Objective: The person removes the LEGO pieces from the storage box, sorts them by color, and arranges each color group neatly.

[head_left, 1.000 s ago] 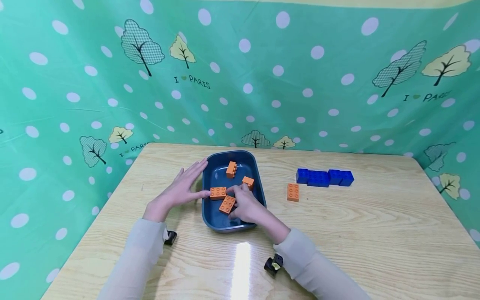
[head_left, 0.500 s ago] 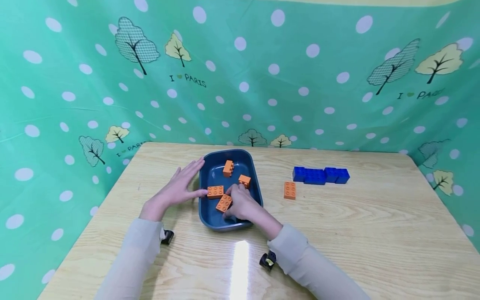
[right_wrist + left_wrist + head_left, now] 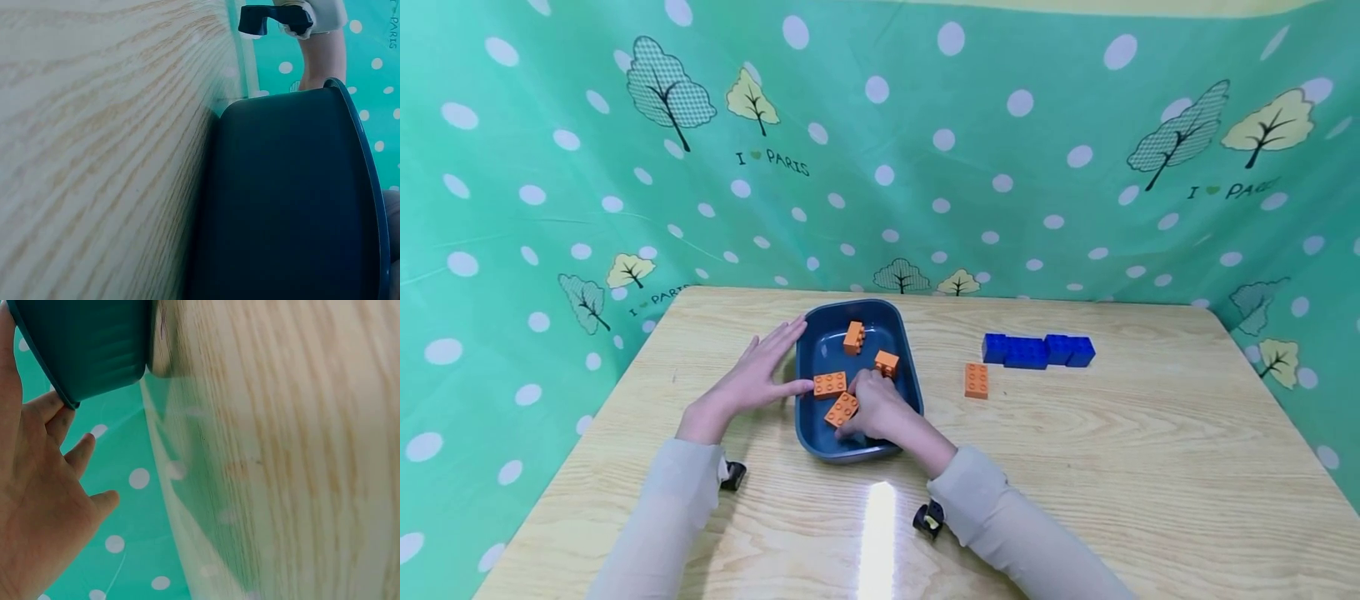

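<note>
A dark blue plastic bin (image 3: 912, 367) sits on the table with several orange toy building bricks inside. My left hand (image 3: 747, 385) steadies its left side, fingers straight along the rim and thumb at the near-left edge; in the left wrist view, fingertips touch the bin's rim (image 3: 44, 372). My right hand (image 3: 880, 408) reaches down into the bin, fingers bent, right beside a tilted orange brick (image 3: 842, 410). Whether it pinches that brick or something under the palm is hidden. Other orange bricks lie left of it (image 3: 830, 385), behind its fingers (image 3: 887, 362) and toward the back (image 3: 853, 338).
Right of the bin, one orange brick (image 3: 976, 381) lies on the wooden table (image 3: 1112, 450). Behind it stands a row of blue bricks (image 3: 1026, 352). A green dotted curtain (image 3: 850, 150) hangs behind the table. Each wrist wears a small black camera (image 3: 733, 476).
The brick beside my right hand has turned and shifted slightly toward the near left of the bin. My left hand keeps its place on the rim. The whole head view has drifted a little.
</note>
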